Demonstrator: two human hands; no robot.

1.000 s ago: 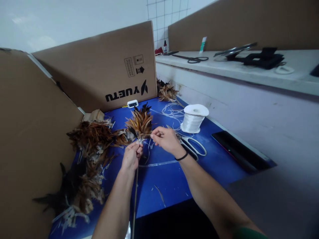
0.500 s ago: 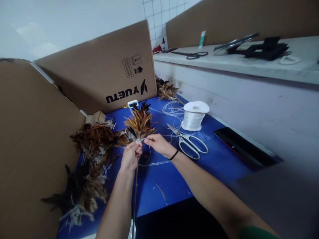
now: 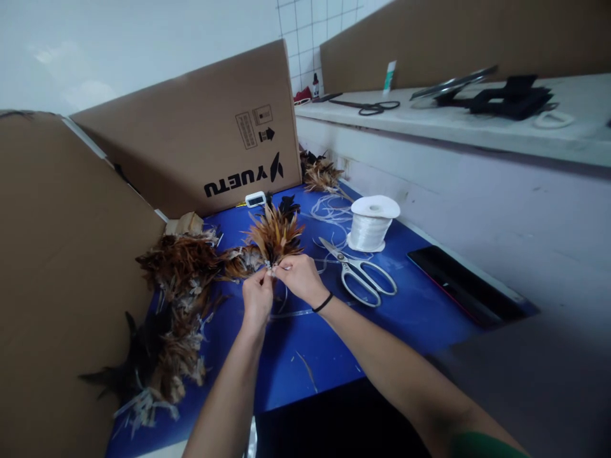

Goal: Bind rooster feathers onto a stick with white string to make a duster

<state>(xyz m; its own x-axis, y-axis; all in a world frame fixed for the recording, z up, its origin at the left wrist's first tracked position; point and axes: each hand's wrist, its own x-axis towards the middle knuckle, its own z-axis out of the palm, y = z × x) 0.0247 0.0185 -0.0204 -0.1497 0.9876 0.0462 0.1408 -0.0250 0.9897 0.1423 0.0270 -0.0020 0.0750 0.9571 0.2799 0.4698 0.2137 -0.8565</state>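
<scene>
A feather duster (image 3: 277, 232) with brown, tan and black feathers points away from me above the blue table. My left hand (image 3: 258, 294) is closed around its lower end, where the feathers come together. Pressed in beside it, my right hand (image 3: 301, 277) pinches a white ribbon at the base of the feathers; the fingertips of both hands nearly meet there. The duster's stick is hidden behind my left hand and forearm. To the right of my right hand lie silver scissors (image 3: 365, 277), blades spread a little. Behind them stands a spool of white ribbon (image 3: 370, 230).
Loose feather bunches (image 3: 179, 264) pile up along the left, beside a cardboard wall (image 3: 62, 267). More feathers (image 3: 321, 173) lie at the back corner. A black phone (image 3: 470, 286) rests at the table's right edge. A white shelf (image 3: 443, 124) runs along the right.
The duster has turned and shifted slightly right, and its stick, seen below my left hand before, is now hidden. Both hands have drawn closer together at the feather base.
</scene>
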